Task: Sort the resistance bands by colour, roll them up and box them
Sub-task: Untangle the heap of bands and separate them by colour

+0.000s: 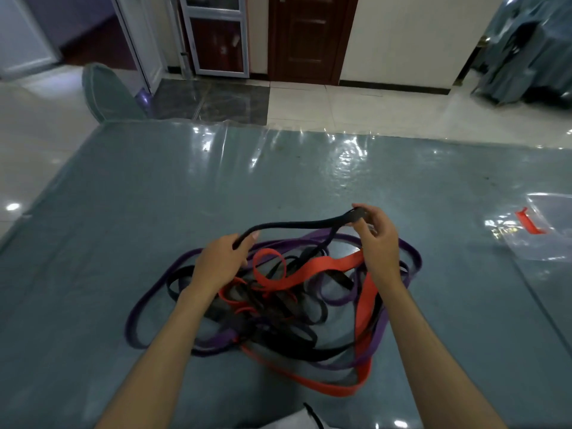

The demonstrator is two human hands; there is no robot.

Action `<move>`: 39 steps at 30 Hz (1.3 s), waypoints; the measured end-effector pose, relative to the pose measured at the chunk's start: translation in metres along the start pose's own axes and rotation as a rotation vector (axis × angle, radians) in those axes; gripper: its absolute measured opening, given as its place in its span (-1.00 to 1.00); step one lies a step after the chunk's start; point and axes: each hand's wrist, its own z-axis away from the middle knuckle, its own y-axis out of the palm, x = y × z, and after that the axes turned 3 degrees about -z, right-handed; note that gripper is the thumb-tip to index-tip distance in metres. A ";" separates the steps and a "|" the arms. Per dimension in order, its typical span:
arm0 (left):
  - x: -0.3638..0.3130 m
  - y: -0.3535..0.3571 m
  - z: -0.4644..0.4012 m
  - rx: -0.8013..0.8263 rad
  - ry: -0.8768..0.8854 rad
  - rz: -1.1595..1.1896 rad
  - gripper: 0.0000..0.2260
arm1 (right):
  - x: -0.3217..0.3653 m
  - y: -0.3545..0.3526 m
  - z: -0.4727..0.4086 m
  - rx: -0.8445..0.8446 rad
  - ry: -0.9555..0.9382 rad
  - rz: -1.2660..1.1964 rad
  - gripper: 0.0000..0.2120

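Note:
A tangled heap of resistance bands lies on the table in front of me: purple bands (pixel 161 289), red bands (pixel 325 264) and black bands (pixel 294 339) wound through each other. One black band (pixel 294 225) is lifted above the heap and stretched between my hands. My left hand (pixel 221 261) grips its left part with curled fingers. My right hand (pixel 376 239) pinches its right end between thumb and fingers, a little higher and farther out.
The table (pixel 154 187) is covered in grey-blue cloth under shiny clear plastic. A clear plastic bag with a red strip (pixel 529 224) lies at the right edge. A covered chair back (pixel 106 94) stands at the far left corner; tiled floor and doors lie beyond.

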 end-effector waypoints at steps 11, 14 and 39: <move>0.007 0.038 -0.058 0.071 -0.079 0.224 -0.82 | -0.005 0.023 -0.037 0.119 0.063 -0.134 -0.82; -0.003 0.049 -0.067 0.350 0.070 0.321 -0.48 | -0.001 0.045 -0.045 0.212 0.091 -0.205 -0.85; 0.014 0.084 -0.128 0.350 -0.272 1.323 -0.60 | -0.152 0.068 -0.018 0.794 0.458 1.000 -0.60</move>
